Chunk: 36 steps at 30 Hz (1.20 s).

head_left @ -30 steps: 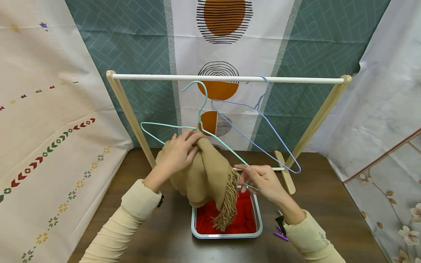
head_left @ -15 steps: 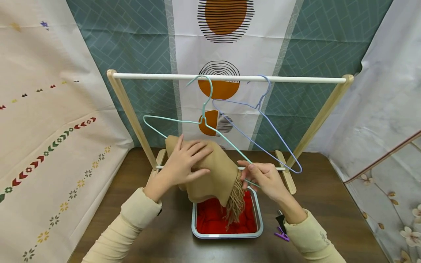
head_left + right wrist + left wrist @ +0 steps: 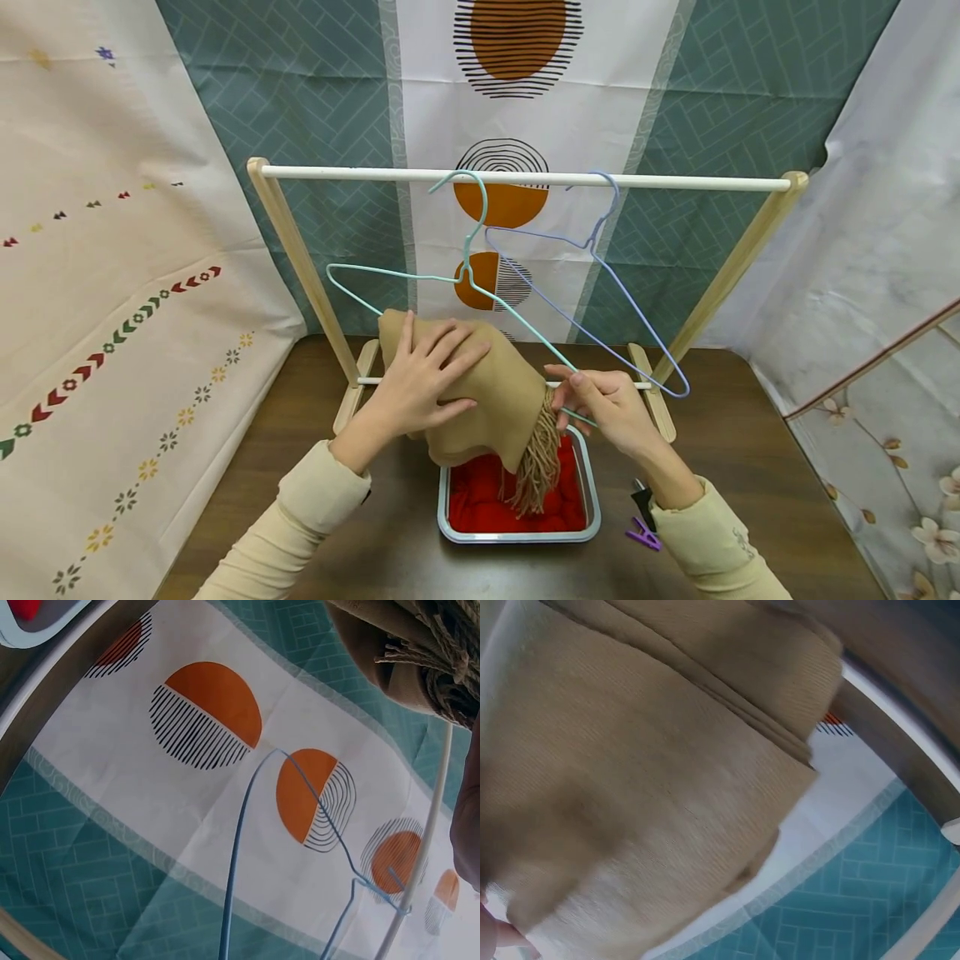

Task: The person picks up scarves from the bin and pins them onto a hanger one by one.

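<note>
A tan fringed scarf (image 3: 491, 400) is draped over the lower bar of a mint-green hanger (image 3: 485, 200), its fringe (image 3: 538, 471) dangling at the right. My left hand (image 3: 422, 379) lies with spread fingers on top of the scarf. With my right hand (image 3: 611, 408) I pinch the hanger's right corner. The hanger's hook is level with the rack's white rod (image 3: 337, 173); whether it rests on it I cannot tell. In the left wrist view, folded layers of the scarf (image 3: 652, 772) fill most of the picture. The right wrist view catches the fringe (image 3: 450, 671) at its upper right.
A blue-purple hanger (image 3: 633, 304) hangs from the rod at the right. Below the scarf, a grey-rimmed tray (image 3: 517, 537) holds red cloth (image 3: 480, 508). A purple clip (image 3: 643, 535) lies on the brown table (image 3: 390, 533) near my right sleeve. Wooden posts (image 3: 303, 271) support the rod.
The mint hanger and scarf have moved up and slightly right, the hook reaching rod height. My left fingers, bunched on the cloth before, have spread flat over it. My right hand keeps its pinch.
</note>
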Each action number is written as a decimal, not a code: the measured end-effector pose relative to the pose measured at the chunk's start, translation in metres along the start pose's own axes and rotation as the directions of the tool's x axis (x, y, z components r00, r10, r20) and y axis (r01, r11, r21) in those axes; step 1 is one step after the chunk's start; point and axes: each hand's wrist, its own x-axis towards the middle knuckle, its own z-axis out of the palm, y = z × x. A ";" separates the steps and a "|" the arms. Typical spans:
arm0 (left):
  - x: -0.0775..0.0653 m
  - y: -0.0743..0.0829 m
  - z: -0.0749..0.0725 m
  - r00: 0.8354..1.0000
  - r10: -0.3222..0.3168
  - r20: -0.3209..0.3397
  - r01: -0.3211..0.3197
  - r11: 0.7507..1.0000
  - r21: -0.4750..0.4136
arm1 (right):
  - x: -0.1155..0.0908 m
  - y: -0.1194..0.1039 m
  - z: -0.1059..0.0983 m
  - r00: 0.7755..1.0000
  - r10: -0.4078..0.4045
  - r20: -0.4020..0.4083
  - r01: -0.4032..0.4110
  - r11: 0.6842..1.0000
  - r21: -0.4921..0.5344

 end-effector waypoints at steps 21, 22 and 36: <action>0.030 0.072 0.011 0.954 -0.293 -0.066 0.300 0.941 0.158 | 0.005 0.001 0.010 0.999 -0.043 -0.002 0.042 0.993 -0.108; 0.030 0.072 0.012 0.955 -0.289 -0.071 0.297 0.941 0.161 | 0.005 0.002 0.011 0.999 -0.043 -0.002 0.043 0.992 -0.115; 0.023 0.047 -0.011 0.947 -0.283 -0.153 0.259 0.952 -0.163 | 0.004 0.007 0.009 1.000 0.011 -0.015 -0.013 0.988 -0.153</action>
